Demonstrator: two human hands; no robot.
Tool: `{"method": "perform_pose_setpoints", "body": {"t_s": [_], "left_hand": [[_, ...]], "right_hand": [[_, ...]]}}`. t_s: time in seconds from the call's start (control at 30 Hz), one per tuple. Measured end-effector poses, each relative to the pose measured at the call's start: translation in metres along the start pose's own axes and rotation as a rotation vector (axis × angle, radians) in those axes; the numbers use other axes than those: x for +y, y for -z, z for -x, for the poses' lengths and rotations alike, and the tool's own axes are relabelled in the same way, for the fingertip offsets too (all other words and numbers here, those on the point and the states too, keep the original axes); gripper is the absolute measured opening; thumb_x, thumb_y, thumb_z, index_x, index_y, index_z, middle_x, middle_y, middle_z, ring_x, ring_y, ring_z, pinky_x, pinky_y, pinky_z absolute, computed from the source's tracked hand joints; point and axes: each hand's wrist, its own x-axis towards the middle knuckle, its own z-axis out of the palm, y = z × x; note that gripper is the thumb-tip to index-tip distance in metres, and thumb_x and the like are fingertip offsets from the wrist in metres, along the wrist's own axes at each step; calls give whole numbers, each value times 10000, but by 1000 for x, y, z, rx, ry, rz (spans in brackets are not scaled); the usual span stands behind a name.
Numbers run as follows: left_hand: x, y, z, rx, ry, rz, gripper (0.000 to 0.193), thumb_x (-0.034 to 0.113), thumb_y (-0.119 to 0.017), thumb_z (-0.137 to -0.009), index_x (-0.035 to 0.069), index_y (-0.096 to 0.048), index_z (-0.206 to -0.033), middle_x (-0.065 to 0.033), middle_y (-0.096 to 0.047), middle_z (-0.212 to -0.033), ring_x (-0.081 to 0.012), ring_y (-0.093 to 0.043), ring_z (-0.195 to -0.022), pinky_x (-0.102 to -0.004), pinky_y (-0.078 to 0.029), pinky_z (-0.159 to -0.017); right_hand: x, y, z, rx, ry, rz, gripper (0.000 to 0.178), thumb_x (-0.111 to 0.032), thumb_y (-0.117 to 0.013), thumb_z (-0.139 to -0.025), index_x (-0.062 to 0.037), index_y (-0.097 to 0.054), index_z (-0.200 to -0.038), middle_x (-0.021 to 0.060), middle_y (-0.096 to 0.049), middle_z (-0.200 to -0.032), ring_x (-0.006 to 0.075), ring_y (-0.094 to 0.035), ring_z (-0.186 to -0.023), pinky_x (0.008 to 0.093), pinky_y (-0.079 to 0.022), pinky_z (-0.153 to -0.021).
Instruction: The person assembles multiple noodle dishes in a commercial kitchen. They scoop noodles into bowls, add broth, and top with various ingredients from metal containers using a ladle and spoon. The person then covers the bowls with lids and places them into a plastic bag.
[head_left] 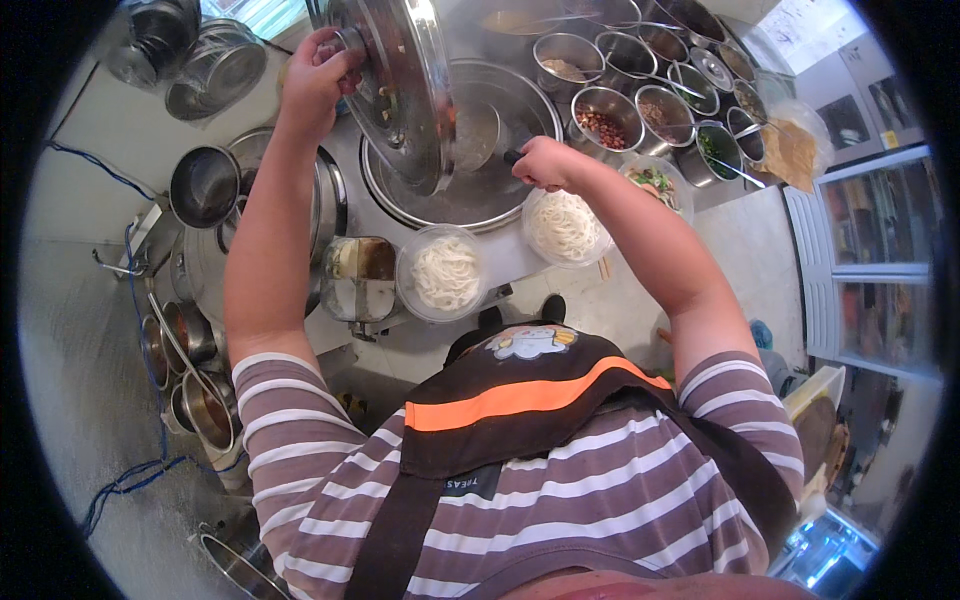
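My left hand point(322, 72) is closed on the handle of a large round metal lid point(400, 100), tilted up on its edge over the left part of a wide steel pot point(480, 212). In my right hand point(545, 163) is a black handle; the ladle or strainer point(478, 138) it appears to belong to rests inside the pot, its bowl blurred by steam. Just in front of the pot stand two clear round bowls of white noodles, a left bowl point(447, 272) and a right bowl point(565, 228), the latter below my right wrist.
Several steel containers of toppings, one with peanuts point(603, 128), crowd the back right. Left of the noodles is a square condiment container point(360, 275). A dark saucepan point(205, 187) sits beside my left forearm, and sauce pots point(208, 410) stand at the lower left.
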Motion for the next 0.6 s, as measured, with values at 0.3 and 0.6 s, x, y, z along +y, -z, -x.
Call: {"method": "perform_pose_setpoints", "body": {"t_s": [0.3,0.6], "left_hand": [[1,-19,-3,-65,97,-66,444,31,-590,-698,3,-400,-1098,-21,-533,-763,-69,-456,-553,-182,-334,-458],[-5,-28,-11,-261,170,-269,384,33,-571,-722,28,-431,-1079,-18,-532,-792,-54,-446,-557,-171,-330,-453]], "right_hand": [[5,22,83,-91,89,-651,85,-39,-503,-727,-29,-458,-656,20,-413,-536,74,-295,-358,217,-204,-330],[15,33,187,22,198,-806,302,-59,-499,-750,-7,-471,-1046,10,-452,-616,28,-319,-365,157,-210,-314]]}}
